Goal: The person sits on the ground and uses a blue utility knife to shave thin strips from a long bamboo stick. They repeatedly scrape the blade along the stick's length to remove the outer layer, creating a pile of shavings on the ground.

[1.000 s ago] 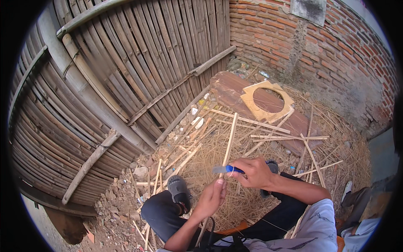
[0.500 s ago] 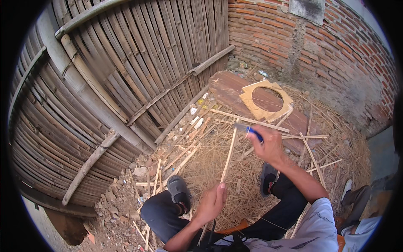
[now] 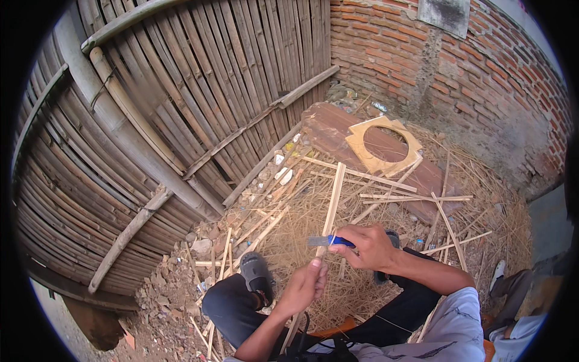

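Note:
A long pale bamboo strip (image 3: 333,202) runs up and away from my lap. My left hand (image 3: 304,283) is closed round its lower part, thumb lying along it. In my right hand (image 3: 366,246) I grip a knife (image 3: 318,241) with a blue handle and a short, broad grey blade. The blade lies across the strip just above my left thumb, and the right fingers are beside the strip there. Part of the handle is hidden inside my right hand.
Cut strips (image 3: 422,198) and shavings (image 3: 289,229) litter the ground between my feet. Beyond lie a brown board (image 3: 329,130) and a yellowish panel with a round hole (image 3: 360,151). A bamboo fence (image 3: 241,78) stands left, a brick wall (image 3: 386,60) behind. Another person's leg (image 3: 512,289) shows at right.
My right hand has drawn the knife down the strip toward me, from near its far end to just above my left hand. The left hand stays almost in place.

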A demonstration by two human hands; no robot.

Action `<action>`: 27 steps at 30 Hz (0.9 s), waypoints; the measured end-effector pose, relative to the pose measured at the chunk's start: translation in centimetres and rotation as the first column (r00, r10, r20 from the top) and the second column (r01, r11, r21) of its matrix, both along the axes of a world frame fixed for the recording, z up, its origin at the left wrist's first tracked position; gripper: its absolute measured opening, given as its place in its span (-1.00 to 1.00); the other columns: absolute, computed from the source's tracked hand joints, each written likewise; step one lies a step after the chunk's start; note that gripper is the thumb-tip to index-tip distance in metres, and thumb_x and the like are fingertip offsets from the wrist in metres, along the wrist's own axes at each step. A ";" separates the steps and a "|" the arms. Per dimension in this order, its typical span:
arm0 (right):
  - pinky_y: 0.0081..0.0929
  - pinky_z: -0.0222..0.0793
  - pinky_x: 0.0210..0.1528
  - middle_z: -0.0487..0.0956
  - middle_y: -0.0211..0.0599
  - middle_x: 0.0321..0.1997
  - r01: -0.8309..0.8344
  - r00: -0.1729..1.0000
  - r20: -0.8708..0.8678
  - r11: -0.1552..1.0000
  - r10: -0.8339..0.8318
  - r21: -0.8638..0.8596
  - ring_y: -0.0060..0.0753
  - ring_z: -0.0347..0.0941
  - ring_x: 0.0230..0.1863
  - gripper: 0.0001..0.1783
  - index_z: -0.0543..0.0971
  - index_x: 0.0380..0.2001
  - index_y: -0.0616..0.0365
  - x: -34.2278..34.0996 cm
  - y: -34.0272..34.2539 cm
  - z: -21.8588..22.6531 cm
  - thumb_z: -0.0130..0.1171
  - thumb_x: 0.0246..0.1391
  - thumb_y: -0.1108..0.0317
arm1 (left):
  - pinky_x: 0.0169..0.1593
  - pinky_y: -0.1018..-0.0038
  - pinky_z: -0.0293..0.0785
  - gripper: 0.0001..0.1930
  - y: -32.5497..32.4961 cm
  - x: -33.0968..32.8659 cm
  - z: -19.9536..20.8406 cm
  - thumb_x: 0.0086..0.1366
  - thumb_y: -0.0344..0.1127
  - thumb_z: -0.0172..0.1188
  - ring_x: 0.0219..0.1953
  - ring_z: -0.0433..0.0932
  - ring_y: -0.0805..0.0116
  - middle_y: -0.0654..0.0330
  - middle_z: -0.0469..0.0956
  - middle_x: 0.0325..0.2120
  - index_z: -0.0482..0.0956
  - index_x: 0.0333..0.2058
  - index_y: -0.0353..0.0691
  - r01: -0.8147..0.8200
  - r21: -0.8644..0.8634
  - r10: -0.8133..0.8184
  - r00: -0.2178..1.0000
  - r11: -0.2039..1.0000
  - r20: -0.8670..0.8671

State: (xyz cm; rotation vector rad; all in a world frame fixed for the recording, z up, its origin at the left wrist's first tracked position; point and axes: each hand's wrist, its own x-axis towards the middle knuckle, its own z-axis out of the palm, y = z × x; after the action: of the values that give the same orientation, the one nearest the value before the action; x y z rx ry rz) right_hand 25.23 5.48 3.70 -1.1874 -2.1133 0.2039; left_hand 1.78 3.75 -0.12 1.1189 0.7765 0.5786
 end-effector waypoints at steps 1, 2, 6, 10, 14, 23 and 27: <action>-0.28 0.52 -0.53 0.71 -0.22 -0.39 -0.006 1.000 0.006 1.000 0.006 0.006 -0.17 0.66 -0.51 -0.67 0.69 -0.18 0.12 -0.3 0.0 -0.1 0.36 0.32 0.06 | -0.49 0.49 0.28 -0.50 -0.1 0.0 0.0 0.76 0.04 -0.30 -0.58 0.27 0.52 0.34 0.26 -0.56 0.37 -0.26 -0.22 -0.014 0.040 0.015 1.000 0.999 -0.021; -0.28 0.53 -0.53 0.71 -0.22 -0.39 -0.012 1.000 0.011 1.000 0.012 0.012 -0.16 0.66 -0.51 -0.67 0.69 -0.17 0.13 -0.5 0.0 -0.3 0.36 0.32 0.06 | -0.49 0.48 0.29 -0.50 -0.1 0.1 -0.1 0.76 0.03 -0.30 -0.58 0.29 0.51 0.33 0.27 -0.56 0.38 -0.25 -0.23 -0.026 0.080 0.029 0.999 0.996 -0.042; -0.27 0.53 -0.54 0.71 -0.21 -0.41 -0.039 0.999 0.021 0.999 0.038 0.021 -0.16 0.66 -0.52 -0.67 0.69 -0.16 0.13 -0.9 0.2 -0.6 0.34 0.33 0.07 | -0.47 0.44 0.36 -0.51 -0.1 0.1 -0.9 0.76 0.00 -0.29 -0.58 0.36 0.47 0.30 0.35 -0.57 0.42 -0.22 -0.26 -0.072 0.178 0.089 0.992 0.981 -0.087; -0.26 0.53 -0.53 0.70 -0.21 -0.41 -0.042 0.998 0.041 0.999 0.042 -0.005 -0.14 0.66 -0.52 -0.69 0.70 -0.17 0.14 -1.0 0.2 -0.5 0.37 0.30 0.09 | -0.48 0.42 0.37 -0.51 -0.2 0.1 -1.2 0.75 -0.01 -0.28 -0.60 0.38 0.46 0.28 0.37 -0.60 0.43 -0.24 -0.26 -0.082 0.250 0.119 0.983 0.965 -0.139; -0.26 0.53 -0.52 0.69 -0.20 -0.40 -0.018 0.995 0.098 0.999 0.021 -0.028 -0.12 0.66 -0.50 -0.71 0.70 -0.19 0.15 -0.9 0.2 0.0 0.44 0.24 0.14 | -0.47 0.40 0.37 -0.50 -0.1 0.1 -0.7 0.75 -0.01 -0.28 -0.60 0.39 0.44 0.27 0.37 -0.62 0.43 -0.26 -0.26 -0.076 0.250 0.120 0.979 0.965 -0.167; -0.20 0.48 -0.46 0.67 -0.07 -0.49 0.457 0.887 -0.140 0.881 -0.441 0.123 -0.04 0.64 -0.53 -0.63 0.70 -0.24 0.26 6.3 5.9 2.6 0.27 0.40 0.11 | -0.47 0.46 0.30 -0.48 -1.7 0.4 -0.3 0.76 0.00 -0.34 -0.60 0.30 0.49 0.32 0.29 -0.63 0.33 -0.37 -0.20 0.044 0.344 0.018 0.984 0.938 -0.176; -0.14 0.47 -0.37 0.60 0.02 -0.59 0.663 0.737 -0.074 0.740 -0.672 -0.114 0.01 0.64 -0.48 -0.60 0.71 -0.24 0.26 11.9 8.1 1.7 0.22 0.43 0.07 | -0.51 0.51 0.22 -0.47 -1.8 0.2 -0.4 0.76 0.03 -0.38 -0.62 0.23 0.53 0.34 0.23 -0.63 0.27 -0.38 -0.16 0.098 0.305 -0.061 0.990 0.947 -0.129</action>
State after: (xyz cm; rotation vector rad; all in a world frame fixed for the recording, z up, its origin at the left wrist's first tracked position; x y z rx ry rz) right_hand 37.18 13.59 5.36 -1.8594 -1.4627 0.0168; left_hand 1.99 1.91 -0.48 1.4794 0.7538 0.5834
